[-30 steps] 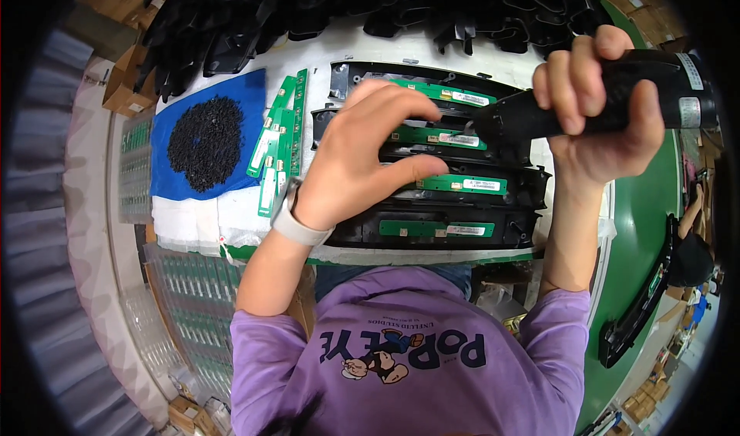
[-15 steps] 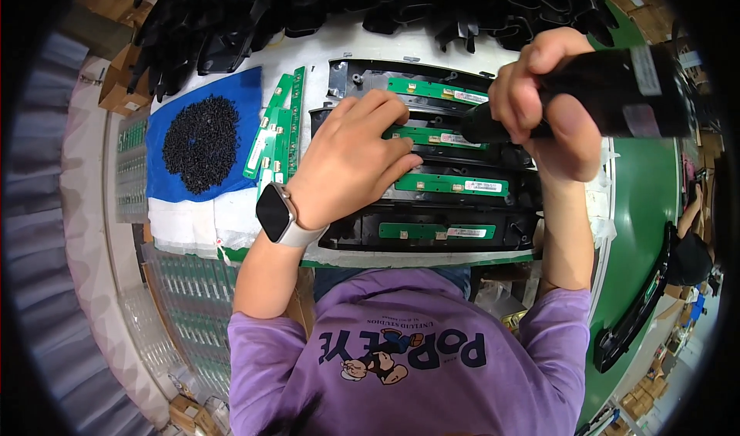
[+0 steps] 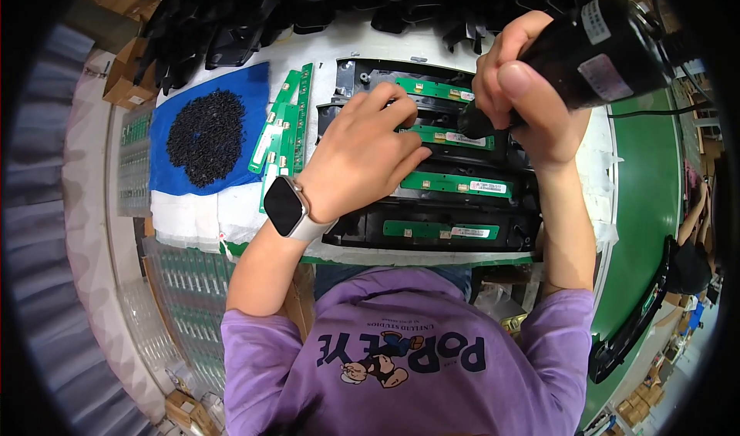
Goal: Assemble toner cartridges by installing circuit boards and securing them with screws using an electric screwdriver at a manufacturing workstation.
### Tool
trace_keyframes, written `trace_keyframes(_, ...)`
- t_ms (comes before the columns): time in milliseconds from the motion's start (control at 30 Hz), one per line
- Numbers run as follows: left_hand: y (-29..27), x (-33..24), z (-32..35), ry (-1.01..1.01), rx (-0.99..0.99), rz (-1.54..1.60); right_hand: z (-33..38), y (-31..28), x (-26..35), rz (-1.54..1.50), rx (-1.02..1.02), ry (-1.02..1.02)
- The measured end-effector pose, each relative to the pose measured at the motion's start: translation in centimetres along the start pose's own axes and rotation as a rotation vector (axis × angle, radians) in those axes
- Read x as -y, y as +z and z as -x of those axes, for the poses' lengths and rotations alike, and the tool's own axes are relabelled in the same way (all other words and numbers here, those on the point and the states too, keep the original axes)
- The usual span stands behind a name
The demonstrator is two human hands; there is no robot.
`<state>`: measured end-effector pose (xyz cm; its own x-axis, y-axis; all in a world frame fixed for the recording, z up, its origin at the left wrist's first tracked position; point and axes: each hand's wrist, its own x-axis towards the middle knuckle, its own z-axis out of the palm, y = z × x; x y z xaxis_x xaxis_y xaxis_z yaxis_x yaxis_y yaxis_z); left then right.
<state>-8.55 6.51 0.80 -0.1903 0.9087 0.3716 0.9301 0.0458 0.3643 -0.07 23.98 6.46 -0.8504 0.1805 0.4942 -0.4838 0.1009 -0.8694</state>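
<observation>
My right hand [image 3: 532,101] is wrapped round a black electric screwdriver [image 3: 569,58], tilted with its rear end up to the right. Its narrow nose points down at a green circuit board [image 3: 432,135], second from the top; the tip itself is hard to make out. My left hand [image 3: 362,147] rests at that board's left end, fingers bent, thumb apart from the forefinger. Long black plastic housings [image 3: 354,229] lie in rows beneath, carrying further green boards, such as the third one [image 3: 455,185] and the nearest one [image 3: 435,230].
On the left, a blue cloth [image 3: 257,89] bears a heap of small black screws [image 3: 204,139]. Loose green boards [image 3: 288,132] lie beside it. Black plastic parts [image 3: 308,5] are piled along the far edge. A cable [image 3: 655,114] runs at right; clear trays [image 3: 189,305] stand below left.
The screwdriver's rear end has swung up and to the left, so it tilts more steeply. My right hand has shifted slightly up with it. My left hand stays by the same board.
</observation>
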Motion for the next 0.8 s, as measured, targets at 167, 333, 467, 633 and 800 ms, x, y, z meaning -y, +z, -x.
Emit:
trace_keyframes(167,-0.8,-0.3,0.5,0.036,-0.040,-0.038,0.7,-0.7,0.6,-0.044,-0.031,0.029)
trace_keyframes(333,-4.0,2.3,3.4,-0.229,-0.404,-0.263,1.6,-4.8,2.0,-0.301,0.047,-0.167)
trace_keyframes(467,-9.7,7.2,10.2,-0.756,-0.295,-0.580,1.3,-5.6,2.5,-0.350,0.081,-0.198)
trace_keyframes(633,-10.2,9.7,13.3,-0.892,-0.100,-0.407,1.2,-5.5,2.3,-0.419,0.176,-0.221)
trace_keyframes(800,-10.0,9.3,12.7,-0.811,-0.167,-0.440,1.4,-5.1,2.1,-0.383,0.185,-0.222)
